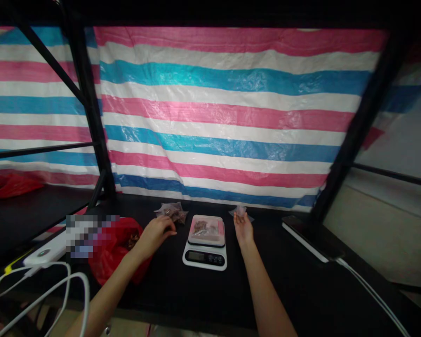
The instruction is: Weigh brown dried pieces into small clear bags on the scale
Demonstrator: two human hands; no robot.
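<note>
A white kitchen scale (205,260) with a dark display stands between my hands. On its platform lies a small clear bag (205,228) with brownish bits inside. My left hand (157,235) hovers left of the scale, fingers curled toward the thumb; whatever they hold, if anything, cannot be made out. Just beyond it are filled clear bags (173,211) with brown contents. To the right of the scale, my right hand (243,228) is turned palm up, its curled fingers gripping a clear plastic bag (241,210). An open red plastic bag (105,262) with brown pieces sits by my left forearm.
A white power bank or box (45,250) with white cables lies at the left, partly blurred out. At the right is a dark-topped flat device (307,238) with a white cable. Black frame posts (94,117) and a striped sheet (224,121) bound the black tabletop (168,290).
</note>
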